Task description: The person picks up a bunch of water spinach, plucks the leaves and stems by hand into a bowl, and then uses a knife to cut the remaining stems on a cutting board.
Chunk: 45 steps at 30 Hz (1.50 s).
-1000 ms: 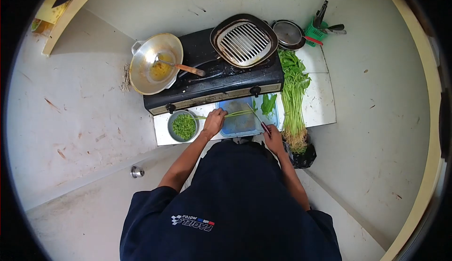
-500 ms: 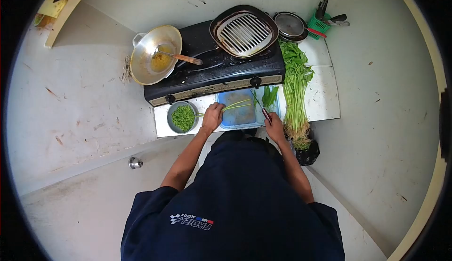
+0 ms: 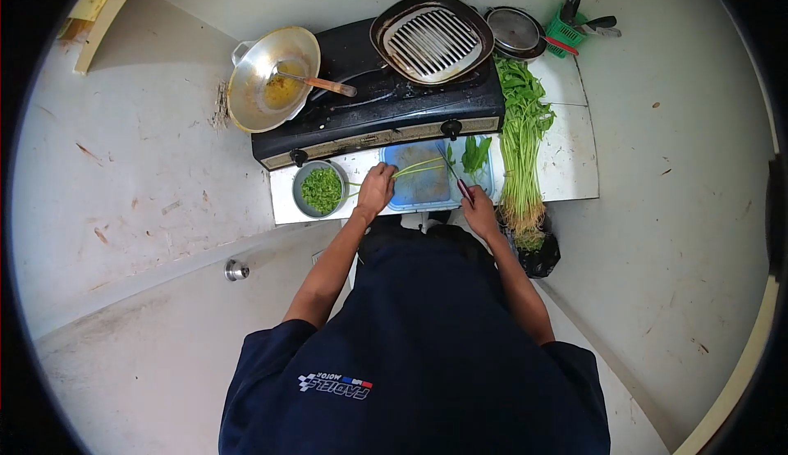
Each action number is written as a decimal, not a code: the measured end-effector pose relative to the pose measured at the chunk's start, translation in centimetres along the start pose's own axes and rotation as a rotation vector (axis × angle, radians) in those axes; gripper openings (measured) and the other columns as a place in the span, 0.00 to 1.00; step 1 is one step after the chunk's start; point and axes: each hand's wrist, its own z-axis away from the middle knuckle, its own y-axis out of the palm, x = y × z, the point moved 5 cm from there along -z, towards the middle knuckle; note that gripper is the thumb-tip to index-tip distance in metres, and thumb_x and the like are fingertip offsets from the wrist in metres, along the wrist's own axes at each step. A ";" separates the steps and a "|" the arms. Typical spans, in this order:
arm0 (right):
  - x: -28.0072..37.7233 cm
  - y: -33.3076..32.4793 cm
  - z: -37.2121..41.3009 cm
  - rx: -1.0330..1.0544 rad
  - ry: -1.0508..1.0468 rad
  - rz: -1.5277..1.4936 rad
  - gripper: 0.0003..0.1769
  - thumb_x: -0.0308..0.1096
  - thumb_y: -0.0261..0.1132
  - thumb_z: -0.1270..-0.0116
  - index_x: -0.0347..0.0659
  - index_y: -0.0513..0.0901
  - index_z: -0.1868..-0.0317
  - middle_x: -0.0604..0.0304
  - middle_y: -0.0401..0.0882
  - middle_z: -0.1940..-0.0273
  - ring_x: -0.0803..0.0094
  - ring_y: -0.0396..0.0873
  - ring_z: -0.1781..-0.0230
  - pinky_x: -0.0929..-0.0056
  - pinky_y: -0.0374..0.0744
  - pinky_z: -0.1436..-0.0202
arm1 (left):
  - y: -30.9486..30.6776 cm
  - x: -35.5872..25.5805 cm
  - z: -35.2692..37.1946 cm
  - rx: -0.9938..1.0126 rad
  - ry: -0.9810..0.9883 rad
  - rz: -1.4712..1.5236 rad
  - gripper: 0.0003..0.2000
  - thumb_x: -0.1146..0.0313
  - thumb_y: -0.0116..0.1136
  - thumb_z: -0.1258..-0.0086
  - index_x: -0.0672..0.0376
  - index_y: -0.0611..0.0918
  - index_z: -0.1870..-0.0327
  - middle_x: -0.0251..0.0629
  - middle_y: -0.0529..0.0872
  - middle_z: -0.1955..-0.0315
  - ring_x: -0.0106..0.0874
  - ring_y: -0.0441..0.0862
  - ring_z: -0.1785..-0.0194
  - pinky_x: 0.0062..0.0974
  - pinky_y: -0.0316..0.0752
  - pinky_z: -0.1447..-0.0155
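Note:
My left hand (image 3: 376, 188) is closed around a few thin green stems (image 3: 420, 166), which stick out on both sides of it over the left part of the blue cutting board (image 3: 423, 201). In my right hand (image 3: 478, 210) is a knife (image 3: 456, 176) with a dark reddish handle, its blade pointing up and left over the board. Loose green leaves (image 3: 474, 155) lie at the board's right side, beyond the blade. Left of my left hand stands a grey bowl (image 3: 297, 195) of chopped greens (image 3: 321, 191).
Behind the board is a black stove (image 3: 369, 118) bearing a wok (image 3: 246, 98) with a ladle and a grill pan (image 3: 431, 42). A large bunch of rooted greens (image 3: 521, 143) lies at the right, below a small pan (image 3: 515, 30) and a green utensil basket (image 3: 565, 36).
The whole view has shifted slightly, with the counter higher in the frame. Both hands still hold the same things, and the knife blade has turned a little.

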 end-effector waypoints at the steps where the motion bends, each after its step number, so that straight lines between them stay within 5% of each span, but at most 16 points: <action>1: 0.1 0.0 0.0 0.018 0.011 -0.004 0.13 0.32 0.62 0.30 0.32 0.76 0.51 0.43 0.83 0.62 0.49 0.83 0.62 0.57 0.79 0.55 | -0.2 0.0 0.0 0.004 -0.002 0.001 0.12 0.77 0.61 0.36 0.61 0.82 0.52 0.50 0.80 0.62 0.52 0.80 0.55 0.46 0.77 0.48; 6: 0.8 0.7 0.1 0.094 0.003 -0.030 0.13 0.32 0.63 0.31 0.30 0.76 0.53 0.35 0.82 0.62 0.36 0.82 0.58 0.48 0.78 0.52 | -0.4 -0.4 0.3 0.017 -0.009 -0.038 0.13 0.76 0.60 0.36 0.58 0.83 0.49 0.49 0.79 0.63 0.51 0.80 0.56 0.46 0.78 0.49; 12: 0.8 1.7 0.2 0.096 0.040 0.006 0.14 0.32 0.61 0.30 0.31 0.75 0.50 0.33 0.82 0.59 0.34 0.82 0.56 0.47 0.78 0.50 | -0.7 -0.7 0.1 0.050 0.010 -0.035 0.14 0.77 0.58 0.36 0.56 0.82 0.49 0.48 0.79 0.62 0.49 0.81 0.56 0.46 0.78 0.50; 16: 1.3 1.1 1.4 0.115 0.276 -0.208 0.10 0.34 0.57 0.26 0.35 0.76 0.51 0.49 0.84 0.65 0.56 0.82 0.66 0.61 0.78 0.57 | -0.9 -0.7 -0.1 0.075 0.008 -0.017 0.14 0.77 0.58 0.36 0.56 0.82 0.48 0.48 0.79 0.61 0.50 0.81 0.56 0.46 0.78 0.50; 19: 1.4 1.2 1.4 0.087 0.096 -0.236 0.10 0.34 0.55 0.23 0.36 0.75 0.51 0.52 0.83 0.66 0.60 0.80 0.68 0.63 0.78 0.58 | -0.6 -0.3 0.0 0.077 0.015 -0.014 0.15 0.77 0.58 0.35 0.56 0.82 0.48 0.47 0.80 0.60 0.50 0.81 0.55 0.47 0.78 0.49; 28: 4.0 3.8 0.3 0.261 -0.033 -0.042 0.16 0.40 0.56 0.21 0.32 0.72 0.50 0.33 0.82 0.63 0.33 0.82 0.57 0.45 0.78 0.54 | 0.4 -0.7 -1.0 0.024 0.011 0.108 0.11 0.78 0.60 0.36 0.61 0.82 0.52 0.47 0.81 0.61 0.50 0.79 0.53 0.45 0.76 0.47; 31: 4.2 4.7 0.1 0.268 -0.058 0.009 0.18 0.44 0.55 0.18 0.34 0.70 0.49 0.36 0.82 0.65 0.38 0.83 0.60 0.49 0.77 0.56 | 1.1 -0.8 -1.2 -0.006 -0.036 0.193 0.10 0.80 0.60 0.37 0.64 0.81 0.55 0.47 0.81 0.62 0.49 0.79 0.53 0.45 0.75 0.46; 38: 4.7 5.9 1.1 0.270 -0.067 0.043 0.18 0.43 0.55 0.19 0.33 0.69 0.51 0.31 0.82 0.65 0.31 0.81 0.60 0.42 0.75 0.57 | 2.9 0.8 -1.0 -0.017 -0.232 0.342 0.06 0.81 0.62 0.38 0.63 0.83 0.61 0.48 0.82 0.64 0.47 0.84 0.59 0.41 0.79 0.52; 45: 3.8 7.2 1.8 0.373 -0.049 0.257 0.20 0.44 0.54 0.20 0.32 0.71 0.49 0.29 0.82 0.67 0.31 0.82 0.63 0.38 0.78 0.57 | 2.5 0.5 -0.9 -0.091 -0.187 0.302 0.06 0.79 0.66 0.39 0.63 0.85 0.62 0.45 0.82 0.67 0.42 0.85 0.63 0.36 0.80 0.57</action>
